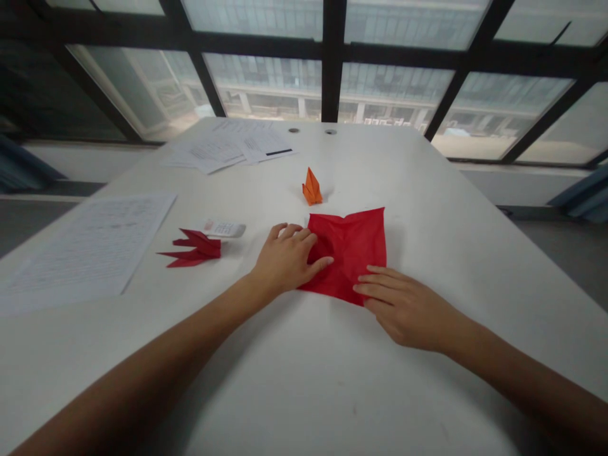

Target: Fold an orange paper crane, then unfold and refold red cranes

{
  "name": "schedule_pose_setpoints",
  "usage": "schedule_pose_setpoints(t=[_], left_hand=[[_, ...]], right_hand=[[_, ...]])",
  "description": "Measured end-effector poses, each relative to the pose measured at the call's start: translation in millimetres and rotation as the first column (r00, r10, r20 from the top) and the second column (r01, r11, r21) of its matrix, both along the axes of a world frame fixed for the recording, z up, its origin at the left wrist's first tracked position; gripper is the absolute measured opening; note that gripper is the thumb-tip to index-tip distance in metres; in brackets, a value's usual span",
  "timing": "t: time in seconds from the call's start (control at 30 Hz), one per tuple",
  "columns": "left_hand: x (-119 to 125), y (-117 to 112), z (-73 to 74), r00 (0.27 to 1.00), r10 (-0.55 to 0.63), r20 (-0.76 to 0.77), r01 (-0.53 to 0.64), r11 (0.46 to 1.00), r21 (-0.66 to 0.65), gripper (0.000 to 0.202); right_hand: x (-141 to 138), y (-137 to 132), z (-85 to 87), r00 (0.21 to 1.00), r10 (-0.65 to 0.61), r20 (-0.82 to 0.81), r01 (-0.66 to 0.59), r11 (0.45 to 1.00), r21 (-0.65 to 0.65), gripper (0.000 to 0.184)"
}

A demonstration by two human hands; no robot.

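A square sheet of red paper (354, 237) with creases and slightly raised edges lies in front of me. My left hand (287, 258) rests at its left edge, fingers spread apart, the thumb stretched onto the paper. At the lower right corner, my right hand (403, 307) grips the sheet, its long fingers on top and its thumb hidden below. Beyond the sheet stands a small orange folded-paper figure (311, 187). To the left of my left hand lies a dark red folded-paper piece (197, 249) with pointed ends.
A white eraser-like block (223, 228) with printing sits behind the dark red piece. Printed sheets lie at the left (90, 247) and far left (216, 149) of the white table (285, 392). Two round holes (331, 132) mark its far end, before large windows (266, 85).
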State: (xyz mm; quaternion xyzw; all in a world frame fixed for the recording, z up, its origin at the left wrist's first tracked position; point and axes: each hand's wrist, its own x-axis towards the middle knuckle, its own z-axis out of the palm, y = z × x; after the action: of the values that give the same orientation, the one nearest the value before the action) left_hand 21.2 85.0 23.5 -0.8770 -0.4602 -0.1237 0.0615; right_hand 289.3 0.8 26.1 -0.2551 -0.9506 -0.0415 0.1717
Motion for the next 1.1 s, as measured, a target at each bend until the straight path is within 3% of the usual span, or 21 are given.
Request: schedule_pose_setpoints(t=[0.07,0.13,0.2,0.27,0.37,0.47,0.53,0.6,0.7,0.8,0.87,0.93,1.0,1.1], left_hand=[[0,-1,-0.6,1.0,0.002,-0.005,-0.002,0.998,0.058,0.047],[1,-3,-1.7,0.994,-0.109,0.006,0.109,0.992,0.056,0.038],[3,-5,-3.5,0.959,-0.282,0.024,0.282,0.959,-0.02,0.041],[4,-7,-6.2,0.924,-0.38,0.042,0.382,0.916,-0.124,0.053],[5,-10,-11.0,0.931,-0.362,0.039,0.36,0.899,-0.249,0.067],[5,-12,-14.2,0.93,-0.367,0.028,0.36,0.889,-0.284,0.076],[6,-14,-15.4,0.913,-0.405,0.036,0.399,0.874,-0.278,0.078],[7,-16,-16.5,0.895,-0.443,0.049,0.439,0.857,-0.27,0.081],[10,-19,-17.7,0.884,-0.461,0.073,0.462,0.844,-0.273,0.085],[8,-16,-16.7,0.878,-0.457,0.145,0.479,0.828,-0.291,0.084],[3,-8,-15.1,0.86,-0.443,0.253,0.505,0.812,-0.293,0.066],[-5,3,-13.7,0.82,-0.409,0.401,0.533,0.801,-0.273,0.04],[-14,15,-12.8,0.767,-0.389,0.51,0.566,0.784,-0.253,0.037],[-22,26,-11.1,0.769,-0.409,0.492,0.599,0.731,-0.328,0.041]], right_hand=[[0,1,0.9,0.997,-0.058,0.053,0.066,0.986,-0.155,0.022],[0,1,3.4,0.994,-0.087,0.067,0.102,0.958,-0.268,0.021],[-3,1,6.7,0.993,-0.109,0.049,0.119,0.938,-0.325,0.015],[-6,0,8.7,0.99,-0.135,0.045,0.142,0.926,-0.35,0.015],[-10,0,6.5,0.978,-0.204,0.041,0.204,0.905,-0.373,0.019],[-9,1,0.1,0.929,-0.359,-0.085,0.318,0.896,-0.311,0.023],[-6,3,-3.7,0.902,-0.404,-0.149,0.363,0.9,-0.24,0.04],[-2,5,-6.6,0.927,-0.357,-0.115,0.321,0.914,-0.247,0.063],[4,7,-11.2,0.974,-0.225,0.03,0.219,0.897,-0.384,0.088],[7,8,-17.3,0.977,-0.171,0.125,0.21,0.862,-0.462,0.1],[7,10,-21.0,0.976,-0.19,0.111,0.22,0.86,-0.46,0.095],[10,14,-23.7,0.976,-0.213,0.045,0.209,0.861,-0.465,0.074],[16,22,-25.9,0.971,-0.233,-0.059,0.176,0.857,-0.484,0.05],[30,36,-28.8,0.943,-0.219,-0.252,0.076,0.876,-0.477,0.044]])
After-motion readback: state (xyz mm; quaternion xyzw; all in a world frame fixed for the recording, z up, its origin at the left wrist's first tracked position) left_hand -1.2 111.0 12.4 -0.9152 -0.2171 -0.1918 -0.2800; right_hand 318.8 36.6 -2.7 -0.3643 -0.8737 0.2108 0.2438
